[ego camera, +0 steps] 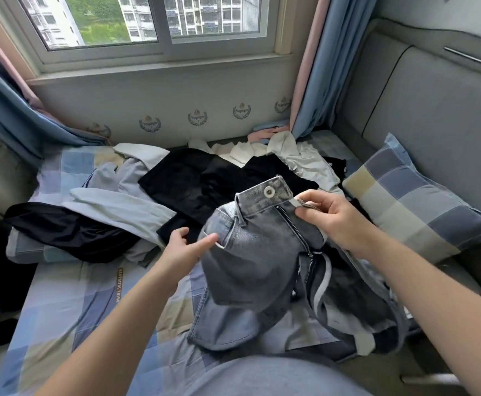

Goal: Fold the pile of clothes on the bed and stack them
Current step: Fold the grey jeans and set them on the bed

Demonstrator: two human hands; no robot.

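Checked pillow (413, 201) below grey padded headboard (433, 110); blue curtains (313, 81) flank window (148, 24); crest-patterned wallpaper (176, 104) beneath.

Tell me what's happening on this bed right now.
A person is working on a pair of grey-blue denim jeans, unzipped and crumpled over the checked blue bed sheet. The right hand pinches the waistband beside the metal button. The left hand, fingers straight, reaches to the hip pocket. Behind lies a loose pile of black, pale blue and white clothes, not yet folded.
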